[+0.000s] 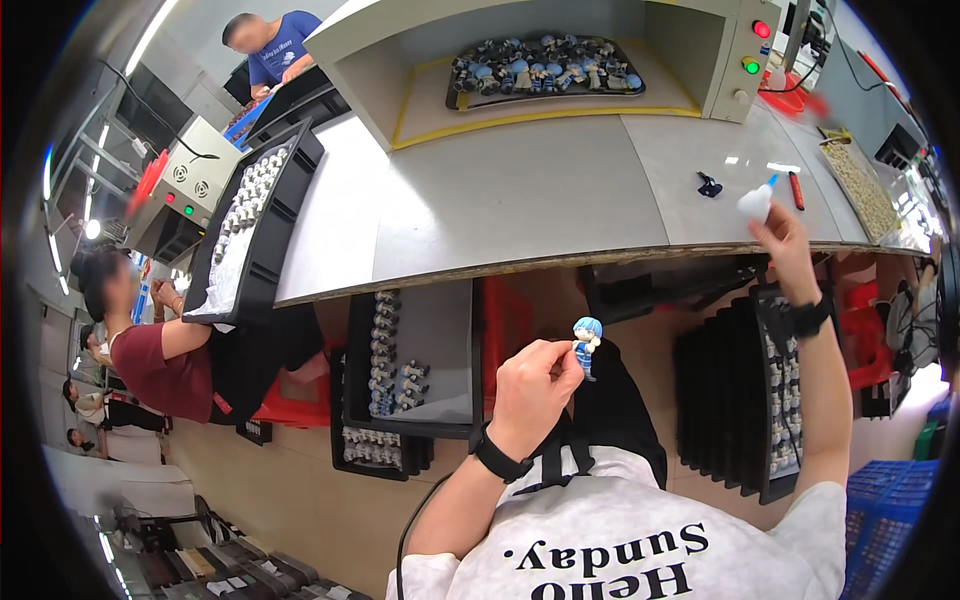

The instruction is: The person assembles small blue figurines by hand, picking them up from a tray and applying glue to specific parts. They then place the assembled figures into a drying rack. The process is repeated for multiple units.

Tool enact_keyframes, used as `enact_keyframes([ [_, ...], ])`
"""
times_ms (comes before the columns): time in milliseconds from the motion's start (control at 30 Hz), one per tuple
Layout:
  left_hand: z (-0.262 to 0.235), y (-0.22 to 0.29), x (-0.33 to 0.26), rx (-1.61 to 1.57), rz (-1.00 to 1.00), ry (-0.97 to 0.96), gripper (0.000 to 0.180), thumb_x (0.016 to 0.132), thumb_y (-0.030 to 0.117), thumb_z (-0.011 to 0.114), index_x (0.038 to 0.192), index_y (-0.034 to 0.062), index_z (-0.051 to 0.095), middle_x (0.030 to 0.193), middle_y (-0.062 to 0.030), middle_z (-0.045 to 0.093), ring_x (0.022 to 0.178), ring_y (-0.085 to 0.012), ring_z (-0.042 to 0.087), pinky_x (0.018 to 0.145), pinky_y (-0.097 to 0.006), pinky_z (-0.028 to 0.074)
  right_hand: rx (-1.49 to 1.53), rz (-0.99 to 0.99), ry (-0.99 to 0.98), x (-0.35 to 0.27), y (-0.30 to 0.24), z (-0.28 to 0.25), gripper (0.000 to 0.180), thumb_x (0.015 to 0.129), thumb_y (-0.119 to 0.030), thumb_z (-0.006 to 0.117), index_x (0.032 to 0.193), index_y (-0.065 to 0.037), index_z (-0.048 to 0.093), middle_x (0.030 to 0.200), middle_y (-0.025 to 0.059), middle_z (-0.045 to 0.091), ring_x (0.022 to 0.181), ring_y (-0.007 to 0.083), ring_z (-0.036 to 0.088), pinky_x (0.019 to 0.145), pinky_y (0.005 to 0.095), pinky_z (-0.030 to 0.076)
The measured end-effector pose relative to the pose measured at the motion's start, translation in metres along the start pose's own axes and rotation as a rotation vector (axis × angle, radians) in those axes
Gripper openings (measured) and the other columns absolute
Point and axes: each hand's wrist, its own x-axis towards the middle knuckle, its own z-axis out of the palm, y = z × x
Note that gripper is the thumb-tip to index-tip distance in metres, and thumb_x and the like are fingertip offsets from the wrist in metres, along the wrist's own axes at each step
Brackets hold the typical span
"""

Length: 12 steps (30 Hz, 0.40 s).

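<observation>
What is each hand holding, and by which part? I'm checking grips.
Left hand pinches a small blue-haired figurine by its side; right hand grips a white squeeze bottle by its body.

- left hand [530, 385] below worktop [520, 200] front edge, figurine [586, 343] at its fingers
- right hand [785, 245] at worktop's right front edge, dropper bottle [756, 202] in it
- tray of figurines [545, 68] at rear, inside open cabinet [520, 50]
- long tray [255, 215] on worktop's left end
- floor trays [410, 370] under worktop, left of figurine; upright tray stack [760, 400] to its right

Single head-worn fisheye view, angled steeply downward and forward over the grey workbench [520, 200]; near range to the wearer's raised hands, rim edges strongly curved.
</observation>
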Motion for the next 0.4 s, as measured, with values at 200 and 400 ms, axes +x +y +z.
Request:
enact_keyframes([
  [200,0.0,0.007,-0.001,0.067,0.106,-0.021,0.008,0.078,0.0,0.064,0.085,-0.0031,0.067,0.072,-0.0114,0.063,0.057,-0.0176,0.063,0.053,-0.027,0.05,0.267,0.083,-0.497,-0.063,-0.043,0.066,0.04,0.089,-0.015,0.063,0.123,-0.001,0.051,0.114,0.0092,0.063,0.1,0.0165,0.06,0.088,0.0289,0.046],
  [400,-0.002,0.007,-0.009,0.144,0.195,-0.032,0.009,0.078,-0.001,0.064,0.085,-0.0016,0.067,0.072,-0.0112,0.064,0.057,-0.018,0.062,0.052,-0.028,0.05,-0.1,-0.038,-0.751,-0.077,-0.069,0.084,0.044,0.085,-0.014,0.069,0.126,-0.008,0.055,0.124,0.012,0.056,0.103,0.0194,0.056,0.087,0.0281,0.043],
])
